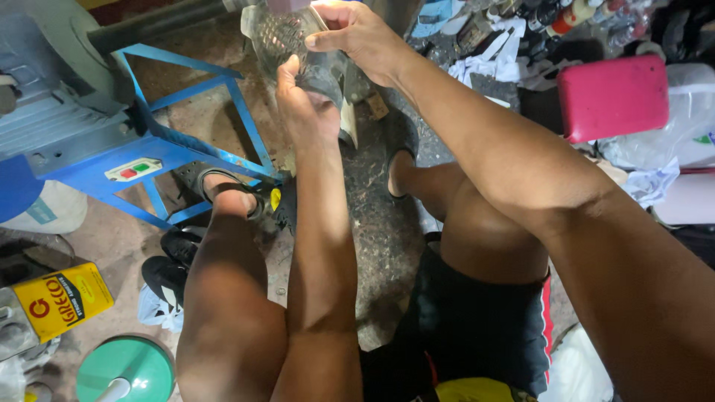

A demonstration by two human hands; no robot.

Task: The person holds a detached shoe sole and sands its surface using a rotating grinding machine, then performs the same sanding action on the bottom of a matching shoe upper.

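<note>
**Q:** What did each grip hold, and where?

**A:** Both hands held a clear textured shoe sole (287,33) above the floor, before the knees. The left hand (305,104) was closed on its dark lower end from beneath; the right hand (357,33) pinched its upper edge.

**Q:** How was the step best done, and what room remained?

**A:** Probably with a firm lower hold and fingers off the edge being worked. The blue metal frame (186,141) stood near on the left; a pink stool (612,97) lay well apart on the right.
</note>
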